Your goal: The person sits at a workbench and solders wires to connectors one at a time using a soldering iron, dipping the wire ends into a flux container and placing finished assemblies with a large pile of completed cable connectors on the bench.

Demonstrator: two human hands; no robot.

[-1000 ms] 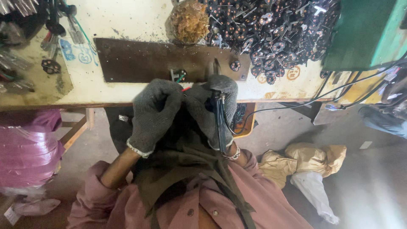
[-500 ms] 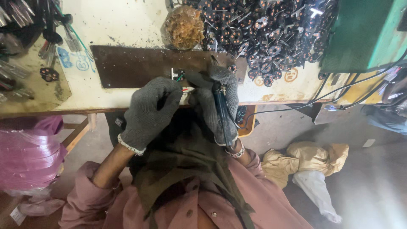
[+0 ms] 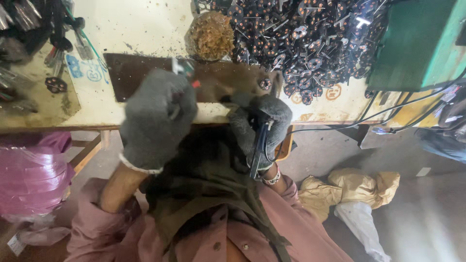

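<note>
A: Hands first, what's the grip on each?

B: Both in grey knit gloves. Left hand [image 3: 158, 119] is closed round a small part w/ a red and green bit [image 3: 187, 73] poking out above the fingers, held over the front edge of the desk [image 3: 145, 29]. Right hand [image 3: 259, 128] is wrapped shut on a dark pen-like tool [image 3: 258, 148], cable running off its lower end. Which way the tip points, can't tell, glove hides it.

A: Where's that relative to the plate?

B: Dark brown plate [image 3: 223, 80] lies flat on the desk just beyond both hands; the small part sits over its near-left area. Touching or not, can't tell.

A: Other stuff?

B: Brownish wire-wool ball [image 3: 211, 34] just behind the plate. Big heap of small dark round parts w/ pins [image 3: 310, 39] to the right of it. Green box [image 3: 417, 43] far right. Pink plastic roll [image 3: 29, 174] lower left, under desk level. Crumpled tan bag [image 3: 359, 189] on the floor at right.
</note>
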